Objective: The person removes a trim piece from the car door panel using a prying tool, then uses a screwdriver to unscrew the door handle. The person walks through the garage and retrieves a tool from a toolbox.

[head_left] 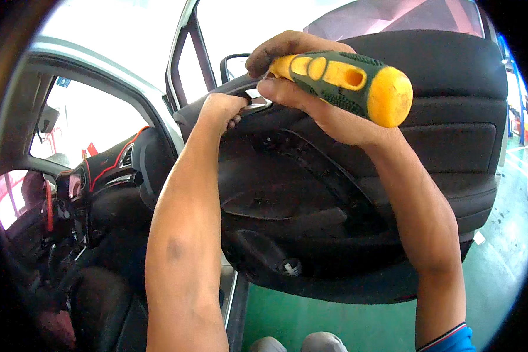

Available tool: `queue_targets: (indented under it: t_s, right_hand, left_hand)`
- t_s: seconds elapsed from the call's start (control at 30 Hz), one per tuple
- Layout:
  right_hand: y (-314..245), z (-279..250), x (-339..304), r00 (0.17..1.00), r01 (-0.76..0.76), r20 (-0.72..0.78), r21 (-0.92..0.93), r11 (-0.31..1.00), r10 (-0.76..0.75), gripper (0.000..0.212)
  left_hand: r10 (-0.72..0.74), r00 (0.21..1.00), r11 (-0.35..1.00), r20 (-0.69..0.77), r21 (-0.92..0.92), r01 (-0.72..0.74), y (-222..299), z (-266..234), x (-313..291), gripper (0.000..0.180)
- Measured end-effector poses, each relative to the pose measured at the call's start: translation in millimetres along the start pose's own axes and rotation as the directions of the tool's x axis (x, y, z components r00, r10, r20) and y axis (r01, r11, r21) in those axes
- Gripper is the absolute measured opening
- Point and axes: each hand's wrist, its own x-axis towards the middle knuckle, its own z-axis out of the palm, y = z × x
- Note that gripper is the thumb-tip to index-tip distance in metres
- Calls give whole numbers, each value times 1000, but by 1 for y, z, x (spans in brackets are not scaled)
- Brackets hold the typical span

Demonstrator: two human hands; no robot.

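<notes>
Head view: right hand [336,121] pinching the screwdriver [346,79], left hand [223,110] curled at the door handle [258,105], can't tell if gripping, and crooked pressure could slip and scratch it

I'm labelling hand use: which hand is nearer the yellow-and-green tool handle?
Right. The right hand grips the tool handle; the left hand is apart from it, lower and to its left, by the silver door handle.

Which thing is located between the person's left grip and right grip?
In the head view, the silver door handle shows between the left grip and the right grip.
</notes>
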Motion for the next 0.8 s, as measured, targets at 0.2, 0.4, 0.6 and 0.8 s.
queue_targets:
  t_s: [0.2, 0.4, 0.6, 0.8]
  right_hand:
    - [1, -2, -6, 998, 21, -64, 61, 998, -17, 26]
    - [-28, -10, -22, 954, -279, -183, -250, 927, 238, 27]
    - [-7, -25, -18, 972, 77, -224, 29, 997, -68, 16]
    - [-26, -40, -26, 979, 47, -186, -204, 978, -85, 10]
  left_hand:
    - [-60, 997, 985, 43, 162, 53, 0, -4, 23, 34]
    - [-121, 982, 821, 145, 571, 17, 18, -11, 35, 51]
    - [-59, 995, 854, 79, 520, 10, 3, -1, 61, 58]
    - [0, 996, 764, 86, 642, -55, 23, -9, 33, 67]
